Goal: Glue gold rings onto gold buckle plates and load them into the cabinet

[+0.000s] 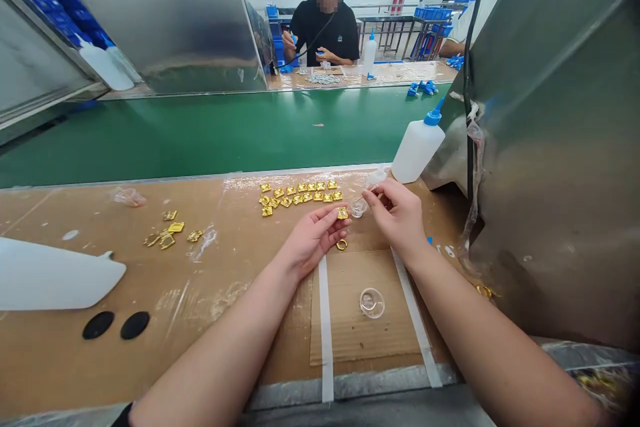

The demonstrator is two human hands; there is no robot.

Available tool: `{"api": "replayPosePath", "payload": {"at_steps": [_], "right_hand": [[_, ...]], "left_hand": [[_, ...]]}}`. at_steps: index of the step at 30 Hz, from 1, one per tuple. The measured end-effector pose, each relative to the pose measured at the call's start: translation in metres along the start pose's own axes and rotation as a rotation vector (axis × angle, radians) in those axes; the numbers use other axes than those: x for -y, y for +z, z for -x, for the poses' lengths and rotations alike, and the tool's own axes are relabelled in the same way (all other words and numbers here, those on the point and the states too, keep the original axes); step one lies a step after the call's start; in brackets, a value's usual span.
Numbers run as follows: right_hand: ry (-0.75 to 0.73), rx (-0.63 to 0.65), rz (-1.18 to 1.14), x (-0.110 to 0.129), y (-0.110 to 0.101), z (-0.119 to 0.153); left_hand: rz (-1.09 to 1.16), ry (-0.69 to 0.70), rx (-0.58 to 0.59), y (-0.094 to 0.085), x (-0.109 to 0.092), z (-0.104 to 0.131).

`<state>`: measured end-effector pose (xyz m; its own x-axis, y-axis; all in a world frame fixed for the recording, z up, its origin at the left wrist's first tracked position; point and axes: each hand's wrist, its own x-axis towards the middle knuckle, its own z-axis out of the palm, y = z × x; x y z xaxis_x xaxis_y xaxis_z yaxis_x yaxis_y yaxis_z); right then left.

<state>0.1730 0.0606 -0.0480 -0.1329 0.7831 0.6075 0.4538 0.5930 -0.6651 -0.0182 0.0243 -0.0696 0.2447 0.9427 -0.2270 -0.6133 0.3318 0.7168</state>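
Between thumb and fingers of my left hand (314, 237) is a small gold piece (343, 213). My right hand (397, 213) is closed in a pinch just to its right, on something thin that I cannot make out clearly, near a small clear cup (358, 207). Below my left fingertips lies a gold ring (341, 245). Several gold pieces (298, 199) sit in rows beyond my left hand. Nearer to me, a round clear dish (372, 303) rests on a taped cardboard sheet (350, 340).
A white bottle with a blue tip (418, 150) stands behind my right hand, beside a large metal panel (550, 167). At the left are loose gold pieces (167, 240), two black discs (135, 325) and a white sheet (55, 273). Across the green belt (240, 133) sits a person (327, 33).
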Motion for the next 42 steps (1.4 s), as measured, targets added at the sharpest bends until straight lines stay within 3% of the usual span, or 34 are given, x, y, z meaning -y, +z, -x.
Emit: {"api": "replayPosePath", "payload": {"at_steps": [8,22,27,32,35,42], "right_hand": [[0.044,0.172,0.22,-0.019,0.003,0.0],[0.073,0.192,0.272,-0.02,0.007,0.0],[0.065,0.141,0.217,-0.019,0.006,-0.001],[0.061,-0.109,-0.107,-0.005,0.004,-0.001],[0.041,-0.073,-0.203,0.005,0.006,0.002],[0.008,0.04,-0.167,0.011,0.011,0.006]], "left_hand": [[0.014,-0.007,-0.017,0.003,-0.002,0.001],[0.011,0.001,-0.024,0.002,-0.001,0.001],[0.013,-0.004,-0.029,0.002,-0.001,0.001],[-0.003,-0.004,-0.021,0.004,-0.002,0.002],[-0.014,-0.003,-0.012,0.004,-0.002,0.002],[-0.04,0.005,0.002,0.0,0.0,0.001]]}}
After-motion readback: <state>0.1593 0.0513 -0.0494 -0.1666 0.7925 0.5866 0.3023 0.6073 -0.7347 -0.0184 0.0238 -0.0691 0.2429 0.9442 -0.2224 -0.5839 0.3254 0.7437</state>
